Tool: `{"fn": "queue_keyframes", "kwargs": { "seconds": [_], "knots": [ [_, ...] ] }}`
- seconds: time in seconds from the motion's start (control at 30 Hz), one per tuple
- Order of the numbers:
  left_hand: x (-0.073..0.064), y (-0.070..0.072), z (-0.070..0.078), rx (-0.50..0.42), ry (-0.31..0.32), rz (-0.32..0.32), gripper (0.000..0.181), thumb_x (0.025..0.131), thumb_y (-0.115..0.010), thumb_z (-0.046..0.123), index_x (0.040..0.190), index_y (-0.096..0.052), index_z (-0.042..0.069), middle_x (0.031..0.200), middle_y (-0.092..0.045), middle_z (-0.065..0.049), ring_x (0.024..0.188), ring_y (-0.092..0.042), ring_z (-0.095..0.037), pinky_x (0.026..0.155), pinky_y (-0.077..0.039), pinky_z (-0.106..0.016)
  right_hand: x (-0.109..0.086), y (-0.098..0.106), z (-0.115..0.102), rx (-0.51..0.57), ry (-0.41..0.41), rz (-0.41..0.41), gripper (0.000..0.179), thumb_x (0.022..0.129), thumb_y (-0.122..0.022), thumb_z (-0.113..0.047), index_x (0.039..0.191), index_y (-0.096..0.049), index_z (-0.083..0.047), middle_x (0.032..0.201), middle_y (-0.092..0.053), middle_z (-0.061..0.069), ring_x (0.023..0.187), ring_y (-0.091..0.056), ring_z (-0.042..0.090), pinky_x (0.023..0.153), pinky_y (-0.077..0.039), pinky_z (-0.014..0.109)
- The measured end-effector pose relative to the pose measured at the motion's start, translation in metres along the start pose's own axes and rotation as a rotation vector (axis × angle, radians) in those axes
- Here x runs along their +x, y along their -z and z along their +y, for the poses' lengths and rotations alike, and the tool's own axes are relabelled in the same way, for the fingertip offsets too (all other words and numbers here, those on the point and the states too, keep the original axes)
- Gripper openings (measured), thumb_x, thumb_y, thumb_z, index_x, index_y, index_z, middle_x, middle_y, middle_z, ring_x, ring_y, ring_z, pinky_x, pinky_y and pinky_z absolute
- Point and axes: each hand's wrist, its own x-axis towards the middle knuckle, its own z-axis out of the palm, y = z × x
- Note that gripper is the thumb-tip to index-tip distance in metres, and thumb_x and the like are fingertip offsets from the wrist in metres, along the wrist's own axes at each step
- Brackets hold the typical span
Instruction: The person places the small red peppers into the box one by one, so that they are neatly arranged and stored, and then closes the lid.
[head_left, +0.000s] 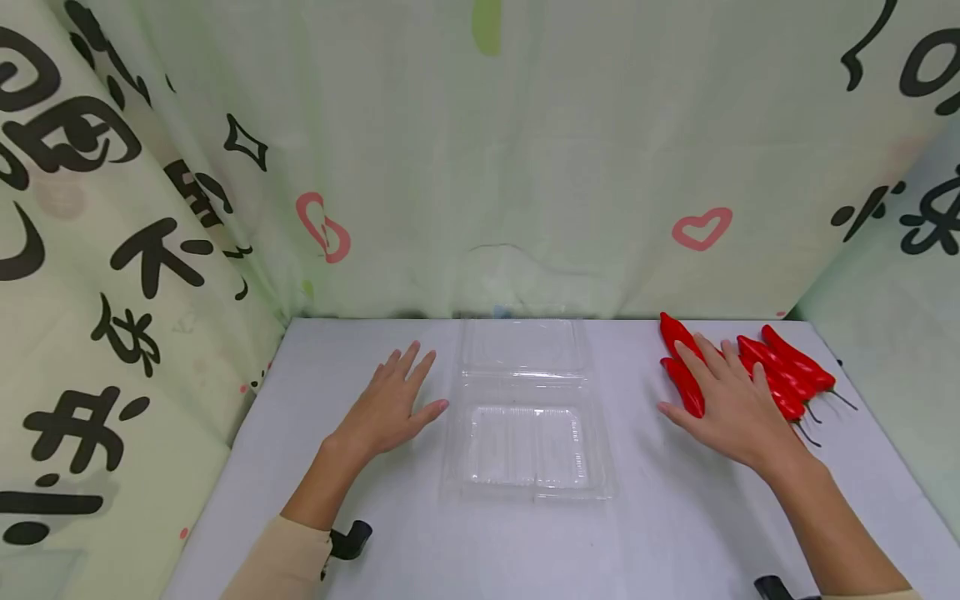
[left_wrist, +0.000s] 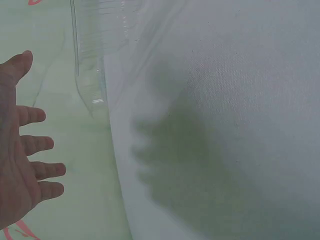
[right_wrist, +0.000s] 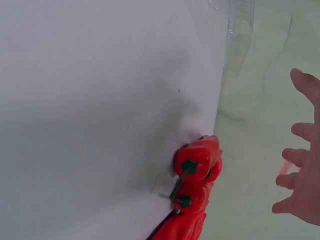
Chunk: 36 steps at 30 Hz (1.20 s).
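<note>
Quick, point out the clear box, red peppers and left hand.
Clear box (head_left: pixel 527 446), head view: near half's floor.
Red peppers (head_left: pixel 799 361), head view: rightmost pepper's body.
Left hand (head_left: pixel 387 411), head view: back of hand.

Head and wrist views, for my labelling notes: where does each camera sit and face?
Head: worn on the head, facing forward and down: table, box, peppers; left hand, right hand, forearms.
Left wrist: on that wrist, facing table, box and curtain; hand at left edge.
Right wrist: on that wrist, facing table, peppers and box; hand at right edge.
Head and right wrist share the peppers.
</note>
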Motion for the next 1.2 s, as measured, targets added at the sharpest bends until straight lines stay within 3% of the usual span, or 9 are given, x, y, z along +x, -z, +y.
{"fn": "queue_keyframes", "kwargs": {
  "seconds": [0.17, 0.43, 0.67, 0.93, 1.2],
  "knots": [
    [0.001, -0.002, 0.000, -0.042, -0.007, -0.002, 0.083, 0.101, -0.053, 0.058, 0.164, -0.026, 0.010, 0.172, -0.017, -0.018, 0.156, -0.021, -0.047, 0.126, -0.022, -0.063, -0.001, -0.003, 0.007, -0.004, 0.007, 0.007, 0.112, 0.075, -0.087, -0.046, 0.161, -0.029, -0.005, 0.160, -0.031, 0.031, 0.143, -0.029, 0.059, 0.107, -0.024, 0.087],
    [0.004, -0.007, -0.001, -0.113, -0.009, -0.039, 0.084, 0.101, -0.054, 0.058, 0.164, -0.025, 0.009, 0.172, -0.020, -0.016, 0.156, -0.024, -0.043, 0.128, -0.023, -0.058, -0.006, -0.009, 0.019, -0.008, 0.027, 0.060, 0.111, 0.067, -0.094, -0.041, 0.156, -0.039, -0.001, 0.151, -0.043, 0.033, 0.133, -0.043, 0.054, 0.085, -0.053, 0.075],
    [0.005, -0.010, 0.000, -0.203, -0.016, -0.033, 0.086, 0.100, -0.056, 0.059, 0.165, -0.021, 0.015, 0.170, -0.025, -0.012, 0.157, -0.027, -0.032, 0.124, -0.033, -0.055, -0.006, -0.010, 0.025, 0.059, -0.002, 0.027, 0.111, 0.067, -0.095, -0.036, 0.156, -0.038, -0.001, 0.151, -0.043, 0.033, 0.132, -0.042, 0.054, 0.081, -0.057, 0.072],
    [0.008, -0.014, 0.002, -0.320, -0.007, -0.040, 0.088, 0.097, -0.066, 0.051, 0.163, -0.026, 0.009, 0.166, -0.033, -0.013, 0.154, -0.034, -0.031, 0.124, -0.035, -0.052, -0.001, -0.012, 0.030, 0.129, -0.013, -0.026, 0.110, 0.071, -0.093, -0.036, 0.157, -0.036, -0.001, 0.151, -0.042, 0.033, 0.132, -0.041, 0.055, 0.080, -0.058, 0.070],
    [0.007, -0.023, 0.007, -0.466, 0.049, -0.066, 0.078, 0.095, -0.074, 0.033, 0.156, -0.037, 0.003, 0.148, -0.055, -0.016, 0.127, -0.061, -0.030, 0.106, -0.053, -0.049, -0.001, -0.016, 0.034, 0.206, -0.047, -0.086, 0.107, 0.072, -0.093, -0.033, 0.154, -0.035, 0.003, 0.147, -0.042, 0.034, 0.129, -0.041, 0.055, 0.080, -0.060, 0.067]
  ]
}}
